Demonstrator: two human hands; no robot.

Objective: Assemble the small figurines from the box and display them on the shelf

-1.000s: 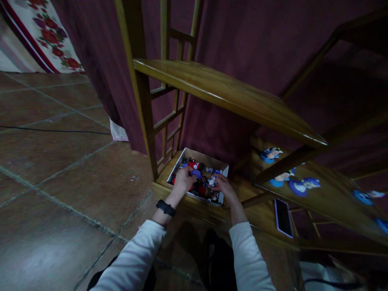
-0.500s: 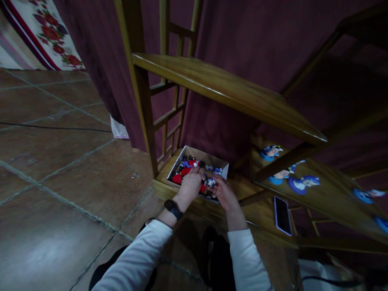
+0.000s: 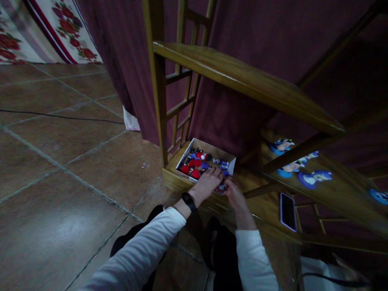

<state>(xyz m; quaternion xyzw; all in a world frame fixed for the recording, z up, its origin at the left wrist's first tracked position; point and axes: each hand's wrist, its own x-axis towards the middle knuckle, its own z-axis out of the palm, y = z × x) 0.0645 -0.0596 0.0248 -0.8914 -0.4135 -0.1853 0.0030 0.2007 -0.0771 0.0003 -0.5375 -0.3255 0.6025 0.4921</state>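
Note:
A shallow cardboard box (image 3: 212, 148) full of small red, blue and black figures sits on the lowest board of a wooden shelf unit (image 3: 248, 83). My left hand (image 3: 208, 182) lies over the box's near right corner, fingers curled down among the figures. My right hand (image 3: 234, 192) is beside it at the same corner, fingers bent around something small that I cannot make out. Both arms wear white sleeves, and a black band is on my left wrist.
Blue figures (image 3: 298, 169) lie on a low shelf to the right. A phone (image 3: 287, 211) rests on the bottom board. Dark red curtain hangs behind the shelves. Brown tiled floor (image 3: 66, 169) spreads left, crossed by a thin cable; a floral cloth hangs top left.
Both hands have drawn back from the middle of the box to its near right corner. My view has shifted, so the shelf sits further right in the picture.

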